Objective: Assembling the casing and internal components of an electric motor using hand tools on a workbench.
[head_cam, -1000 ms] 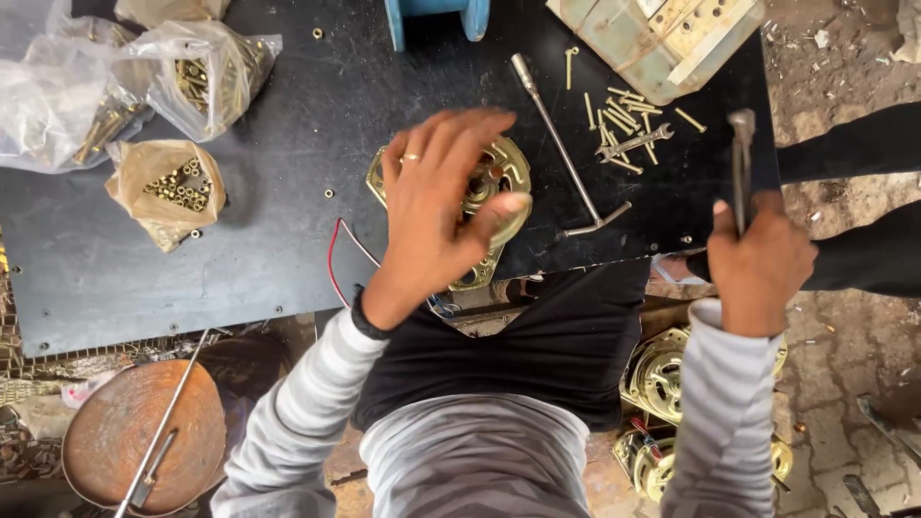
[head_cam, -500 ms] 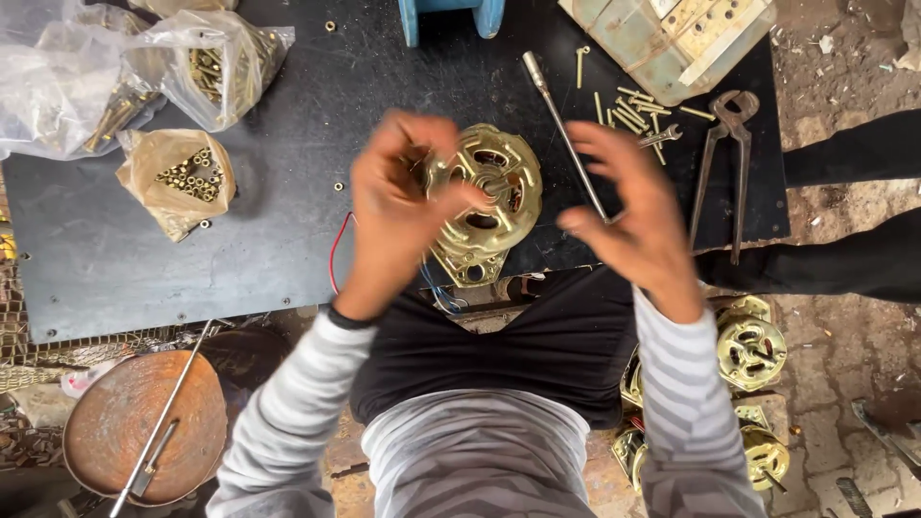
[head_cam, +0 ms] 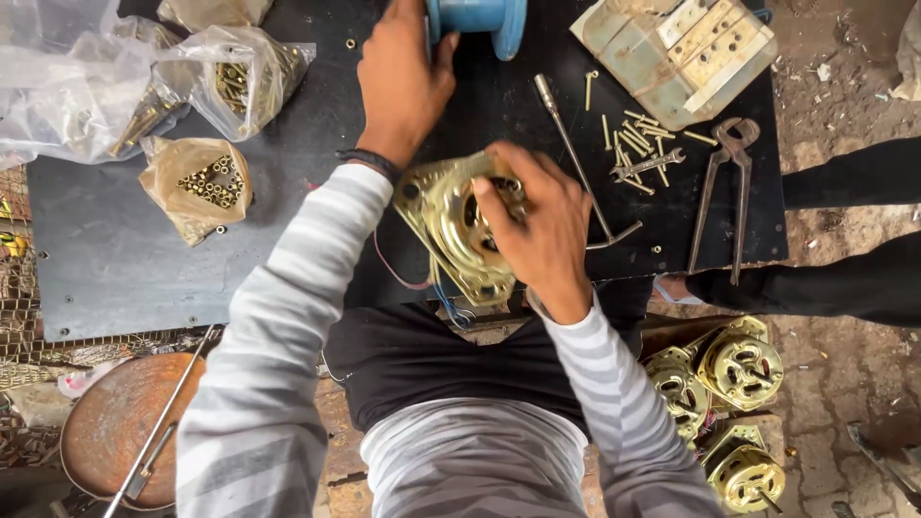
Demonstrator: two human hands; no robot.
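Note:
A brass-coloured motor housing (head_cam: 449, 219) with thin wires hanging from it lies at the near edge of the black worktop (head_cam: 144, 278). My right hand (head_cam: 542, 225) grips it from above, fingers curled over its centre. My left hand (head_cam: 398, 77) reaches to the far edge of the worktop. There it holds the side of a blue spool-like object (head_cam: 489, 24), and its fingertips run out of the picture.
Pincers (head_cam: 724, 182), a long T-shaped wrench (head_cam: 576, 153) and loose brass screws (head_cam: 638, 144) lie to the right. A grey box (head_cam: 672, 53) sits at the far right. Bags of brass parts (head_cam: 206, 182) are on the left. More motors (head_cam: 739, 369) rest on the ground, near another person's dark-trousered legs (head_cam: 844, 278).
My right hand put the pincers down on the worktop and moved onto the motor. My left hand left the motor and reached forward to the blue object.

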